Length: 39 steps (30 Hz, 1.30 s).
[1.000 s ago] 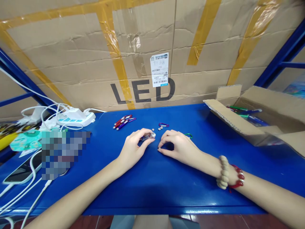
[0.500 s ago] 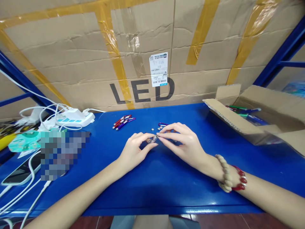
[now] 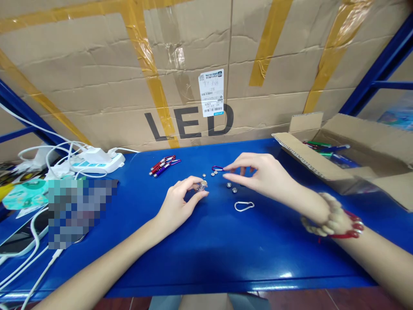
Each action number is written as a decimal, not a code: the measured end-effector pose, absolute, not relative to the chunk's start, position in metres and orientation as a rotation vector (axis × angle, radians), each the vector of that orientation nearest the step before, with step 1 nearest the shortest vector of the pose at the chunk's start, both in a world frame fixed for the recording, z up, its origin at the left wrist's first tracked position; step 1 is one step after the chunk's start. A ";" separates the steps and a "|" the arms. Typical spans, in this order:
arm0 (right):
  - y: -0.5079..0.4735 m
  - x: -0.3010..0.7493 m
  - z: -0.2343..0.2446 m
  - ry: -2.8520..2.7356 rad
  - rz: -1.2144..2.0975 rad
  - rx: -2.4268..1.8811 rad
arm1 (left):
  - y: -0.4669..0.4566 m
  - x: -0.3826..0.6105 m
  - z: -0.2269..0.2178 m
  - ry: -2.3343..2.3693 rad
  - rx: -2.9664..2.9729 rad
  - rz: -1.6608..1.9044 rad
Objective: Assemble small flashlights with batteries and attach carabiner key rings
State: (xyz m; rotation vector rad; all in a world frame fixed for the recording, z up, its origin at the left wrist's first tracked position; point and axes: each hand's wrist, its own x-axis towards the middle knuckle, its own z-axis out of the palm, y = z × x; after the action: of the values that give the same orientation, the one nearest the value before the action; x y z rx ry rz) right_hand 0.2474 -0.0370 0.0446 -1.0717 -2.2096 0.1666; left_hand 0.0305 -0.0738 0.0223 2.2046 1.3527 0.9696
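Observation:
Between thumb and fingers, my left hand (image 3: 180,197) holds a small silver cylinder (image 3: 202,185), its lower part hidden by the fingers. My right hand (image 3: 258,172) hovers to the right, thumb and forefinger apart, nothing visible between them. Its fingertips are by a purple carabiner (image 3: 217,168); whether they touch it I cannot tell. Small round button cells (image 3: 214,174) lie just below that carabiner, and one button cell (image 3: 204,175) sits farther left. Two more round metal pieces (image 3: 229,185) rest under my right hand. A silver carabiner (image 3: 244,206) lies nearer to me.
Red and purple pen-shaped torches (image 3: 163,166) with clips lie at the back left of the blue table (image 3: 200,258). An open cardboard box (image 3: 309,161) holds more coloured ones at right. A power strip (image 3: 100,163), cables and a phone (image 3: 22,234) crowd the left.
My right hand has left the piece in my left hand and moved right, its fingers parting. The silver carabiner and round metal pieces now show. The view has shifted slightly.

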 end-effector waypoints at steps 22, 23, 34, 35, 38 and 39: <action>-0.034 0.243 0.032 -2.230 0.609 -1.125 | -0.081 0.036 0.025 1.085 2.122 0.822; -0.034 0.242 0.031 -2.203 0.651 -1.097 | -0.082 0.037 0.026 1.074 2.111 0.808; -0.041 0.234 0.036 -1.619 1.338 -1.058 | -0.084 0.039 0.019 1.047 2.064 0.775; -0.043 0.233 0.037 -1.596 1.355 -1.063 | -0.084 0.039 0.018 1.051 2.061 0.776; -0.046 0.232 0.039 -1.615 1.333 -1.038 | -0.083 0.040 0.016 1.097 2.064 0.780; -0.046 0.232 0.038 -1.650 1.290 -1.014 | -0.082 0.040 0.016 1.120 2.066 0.786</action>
State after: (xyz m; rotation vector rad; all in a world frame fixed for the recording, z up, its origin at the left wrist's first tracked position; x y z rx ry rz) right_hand 0.2323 -0.0460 0.0384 -1.0140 -1.6497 1.2896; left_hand 0.0402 -0.0822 0.0164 2.0662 1.1201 0.7863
